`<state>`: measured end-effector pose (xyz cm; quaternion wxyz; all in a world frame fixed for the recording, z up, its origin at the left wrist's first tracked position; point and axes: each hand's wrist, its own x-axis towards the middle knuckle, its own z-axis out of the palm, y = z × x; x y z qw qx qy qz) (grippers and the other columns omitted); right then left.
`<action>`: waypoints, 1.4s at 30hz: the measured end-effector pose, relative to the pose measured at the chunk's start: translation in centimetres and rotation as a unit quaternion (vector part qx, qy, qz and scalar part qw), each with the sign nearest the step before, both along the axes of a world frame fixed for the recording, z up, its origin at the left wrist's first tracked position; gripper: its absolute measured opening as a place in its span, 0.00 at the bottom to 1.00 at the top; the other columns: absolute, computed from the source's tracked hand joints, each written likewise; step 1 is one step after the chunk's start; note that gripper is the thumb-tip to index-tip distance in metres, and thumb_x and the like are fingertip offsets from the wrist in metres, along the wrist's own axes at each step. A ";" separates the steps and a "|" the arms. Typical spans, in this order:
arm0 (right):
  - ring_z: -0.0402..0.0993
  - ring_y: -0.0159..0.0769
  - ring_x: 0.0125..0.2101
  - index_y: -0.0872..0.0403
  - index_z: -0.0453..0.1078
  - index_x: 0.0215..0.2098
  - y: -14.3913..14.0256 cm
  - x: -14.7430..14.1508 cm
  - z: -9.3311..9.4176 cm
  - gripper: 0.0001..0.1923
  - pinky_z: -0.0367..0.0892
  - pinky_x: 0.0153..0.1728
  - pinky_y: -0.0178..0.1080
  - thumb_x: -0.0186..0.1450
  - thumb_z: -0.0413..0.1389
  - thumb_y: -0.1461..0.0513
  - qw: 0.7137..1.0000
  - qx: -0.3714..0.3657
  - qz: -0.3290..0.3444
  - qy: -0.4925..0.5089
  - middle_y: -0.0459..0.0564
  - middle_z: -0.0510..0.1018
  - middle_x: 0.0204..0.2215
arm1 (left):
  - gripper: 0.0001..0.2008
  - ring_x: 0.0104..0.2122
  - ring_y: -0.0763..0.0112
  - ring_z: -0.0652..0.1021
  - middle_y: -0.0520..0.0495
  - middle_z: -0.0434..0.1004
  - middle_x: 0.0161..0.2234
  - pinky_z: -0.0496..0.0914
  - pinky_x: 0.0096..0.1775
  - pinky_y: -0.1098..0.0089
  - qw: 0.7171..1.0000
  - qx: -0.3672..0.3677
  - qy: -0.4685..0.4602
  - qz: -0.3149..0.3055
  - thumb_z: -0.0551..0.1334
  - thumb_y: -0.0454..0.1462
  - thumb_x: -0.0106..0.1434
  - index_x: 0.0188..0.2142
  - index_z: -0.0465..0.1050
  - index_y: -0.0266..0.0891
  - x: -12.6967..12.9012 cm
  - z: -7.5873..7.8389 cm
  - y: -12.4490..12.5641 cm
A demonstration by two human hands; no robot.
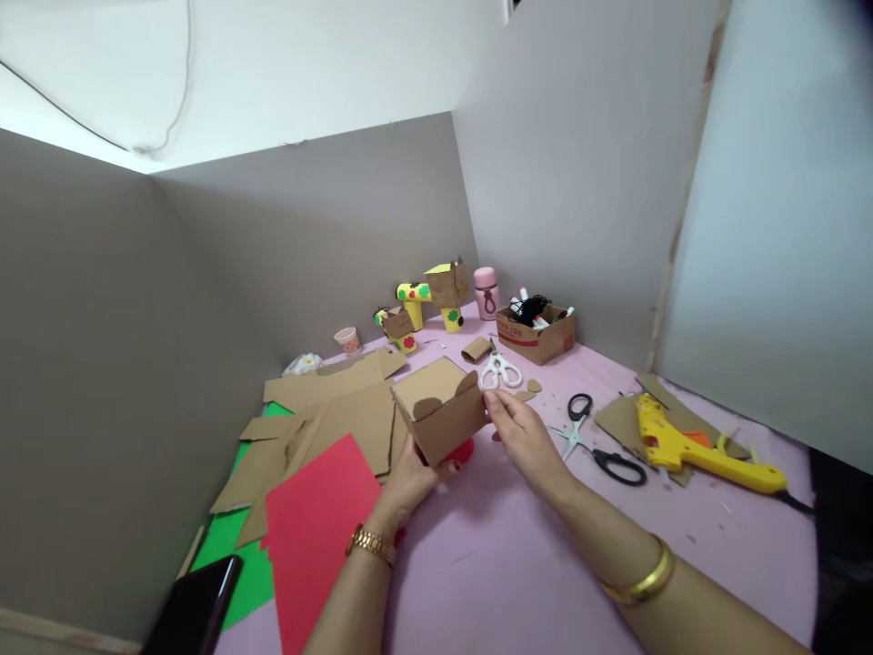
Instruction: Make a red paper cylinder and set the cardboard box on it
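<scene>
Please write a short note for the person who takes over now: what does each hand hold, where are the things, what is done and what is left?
Left hand: holds the cardboard box from below.
Right hand: fingers pinch the box's right end.
Box: folded, top flaps open, held just above the pink table.
Nearby: red paper at left, white scissors behind the box, black scissors and yellow glue gun at right.
Done: box is formed.
Left: flaps not yet closed.

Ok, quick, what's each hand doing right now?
Left hand: closed, holding the small brown cardboard box from below.
Right hand: fingers pinching the box's right end.
</scene>
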<state>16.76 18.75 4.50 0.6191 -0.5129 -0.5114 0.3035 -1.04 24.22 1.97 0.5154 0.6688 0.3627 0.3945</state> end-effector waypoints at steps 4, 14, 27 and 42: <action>0.70 0.40 0.32 0.52 0.70 0.33 0.1 0.2 0.0 0.23 0.67 0.31 0.40 0.66 0.42 0.46 1.000 -0.003 -0.009 0.010 0.47 0.73 0.27 | 0.42 0.57 0.53 0.65 0.37 0.69 0.54 0.59 0.56 0.60 1.000 -0.004 0.008 0.003 0.71 0.36 0.46 0.59 0.55 0.36 0.2 0.1 -0.1; 0.73 0.43 0.37 0.53 0.71 0.37 0.5 0.2 -0.5 0.24 0.68 0.30 0.40 0.65 0.43 0.45 0.998 -0.027 -0.009 0.051 0.52 0.77 0.33 | 0.34 0.54 0.54 0.69 0.39 0.72 0.52 0.63 0.54 0.61 0.999 -0.018 0.017 0.021 0.66 0.29 0.45 0.54 0.62 0.35 0.1 0.0 -0.1; 0.66 0.47 0.51 0.53 0.58 0.58 -0.2 -0.6 -0.3 0.32 0.66 0.44 0.46 0.63 0.45 0.43 0.998 -0.009 -0.004 0.065 0.59 0.70 0.53 | 0.32 0.56 0.54 0.67 0.40 0.70 0.55 0.61 0.55 0.61 1.000 -0.010 0.003 0.014 0.65 0.31 0.48 0.54 0.62 0.36 0.0 -0.3 0.0; 0.50 0.45 0.62 0.50 0.42 0.65 -0.7 -2.1 -1.1 0.37 0.51 0.59 0.50 0.64 0.43 0.43 0.997 -0.006 -0.012 0.079 0.59 0.52 0.64 | 0.31 0.54 0.56 0.69 0.40 0.73 0.52 0.62 0.54 0.61 1.000 0.003 -0.014 0.009 0.66 0.28 0.47 0.52 0.66 0.37 -0.2 -0.7 -0.2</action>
